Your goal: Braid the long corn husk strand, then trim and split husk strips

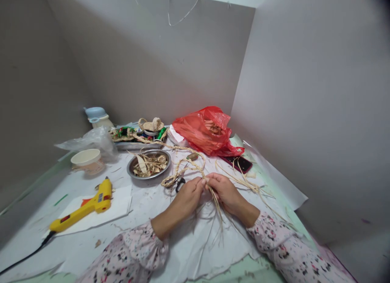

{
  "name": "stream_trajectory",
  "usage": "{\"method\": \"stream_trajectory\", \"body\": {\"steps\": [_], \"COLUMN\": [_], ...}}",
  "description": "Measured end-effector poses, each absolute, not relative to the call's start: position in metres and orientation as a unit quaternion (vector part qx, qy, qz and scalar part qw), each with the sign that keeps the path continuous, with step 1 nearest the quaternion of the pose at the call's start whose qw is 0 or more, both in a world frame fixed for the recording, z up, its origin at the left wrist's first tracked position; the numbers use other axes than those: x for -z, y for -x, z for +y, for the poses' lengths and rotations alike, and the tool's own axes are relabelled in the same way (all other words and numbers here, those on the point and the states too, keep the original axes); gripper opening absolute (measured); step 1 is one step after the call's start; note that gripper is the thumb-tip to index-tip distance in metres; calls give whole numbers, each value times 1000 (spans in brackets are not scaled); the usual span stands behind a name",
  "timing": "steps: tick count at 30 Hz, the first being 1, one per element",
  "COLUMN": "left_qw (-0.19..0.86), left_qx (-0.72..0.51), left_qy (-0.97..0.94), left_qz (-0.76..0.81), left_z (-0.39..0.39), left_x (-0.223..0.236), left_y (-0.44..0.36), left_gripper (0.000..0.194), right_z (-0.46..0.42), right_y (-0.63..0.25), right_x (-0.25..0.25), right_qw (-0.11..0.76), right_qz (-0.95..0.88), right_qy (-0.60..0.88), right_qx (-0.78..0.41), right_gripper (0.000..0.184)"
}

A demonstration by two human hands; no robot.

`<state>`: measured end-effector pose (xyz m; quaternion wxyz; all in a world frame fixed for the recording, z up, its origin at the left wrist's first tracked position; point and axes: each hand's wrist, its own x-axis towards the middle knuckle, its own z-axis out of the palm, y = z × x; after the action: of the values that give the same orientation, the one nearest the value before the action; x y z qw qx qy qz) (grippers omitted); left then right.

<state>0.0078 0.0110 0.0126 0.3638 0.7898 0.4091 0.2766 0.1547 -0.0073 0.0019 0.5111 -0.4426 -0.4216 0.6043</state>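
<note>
We cannot make out the fingertips clearly, as both hands crowd together over the end of the braid [203,169]. The left hand [191,193] pinches it from one side, the right hand [224,190] from the other, thumbs nearly meeting. Part of the scissors [180,183] is hidden: we see a black handle just beyond the left hand, its blades confused with the braid's coils. The phone [243,165] lies partly under the red bag [195,132], whose contents blur through the plastic. The glue gun [79,213] shows whole, but its cord [22,259] is cut off at the left edge, and both sleeves [137,246] run out of view below.

The braid lies above the middle of the counter [237,275] at our end. From the hands its long axis points away from us, toward the back wall, then bends left toward the tray [137,146], past the metal bowl [149,178]. Its loose strands [217,204] point back toward us, slanting slightly right.
</note>
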Motion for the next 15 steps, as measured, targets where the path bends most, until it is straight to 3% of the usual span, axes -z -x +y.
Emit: {"method": "stream_trajectory", "body": {"steps": [4, 11, 15], "left_qw": [354, 570, 608], "left_qx": [-261, -242, -275], "left_qy": [-795, -666, -612], "left_qz": [417, 417, 425], "left_z": [18, 21, 22], "left_x": [-12, -13, -10], "left_y": [-5, -3, -4], "left_gripper": [37, 42, 37], "right_z": [-7, -7, -7], "right_y": [-155, -157, -158], "right_x": [-4, 3, 7], "right_qw": [503, 496, 498], "right_qz": [-459, -515, -568], "right_qy": [469, 449, 476], "right_qx": [-562, -537, -452], "right_gripper": [13, 10, 18]}}
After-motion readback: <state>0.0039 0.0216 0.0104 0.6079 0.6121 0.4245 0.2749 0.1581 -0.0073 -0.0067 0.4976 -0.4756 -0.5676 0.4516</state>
